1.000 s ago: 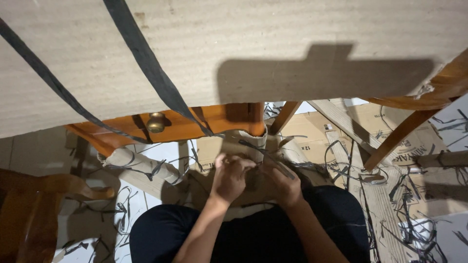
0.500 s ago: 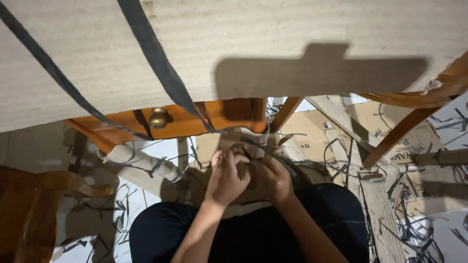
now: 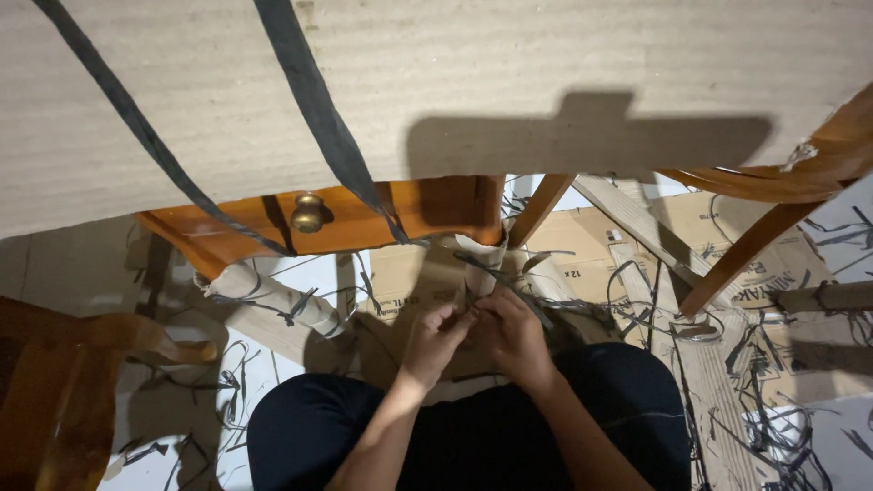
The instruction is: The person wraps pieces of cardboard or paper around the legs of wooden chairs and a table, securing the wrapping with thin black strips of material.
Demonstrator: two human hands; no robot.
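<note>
A wooden furniture leg wrapped in corrugated cardboard (image 3: pixel 479 257) stands in front of me, below a large cardboard sheet (image 3: pixel 455 82) that covers the wooden piece. Two black straps (image 3: pixel 318 109) run down across the sheet. A thin black strap (image 3: pixel 496 273) crosses the wrapped leg. My left hand (image 3: pixel 434 343) and my right hand (image 3: pixel 515 335) meet at the foot of the wrapped leg. Both pinch the strap ends between their fingertips. My dark-trousered knees (image 3: pixel 473 436) lie below.
An orange-brown wooden rail with a brass knob (image 3: pixel 308 213) sits left of the leg. Another cardboard-wrapped leg (image 3: pixel 273 300) lies at left. Bare wooden legs (image 3: pixel 746 250) slant at right. Flattened cardboard and many black strap offcuts (image 3: pixel 764 382) litter the floor. Brown packing tape (image 3: pixel 82 364) hangs at far left.
My hands have shifted slightly right and lower, fingers now pinched together at the strap. The view has tilted a little, so the sheet and knob sit further right.
</note>
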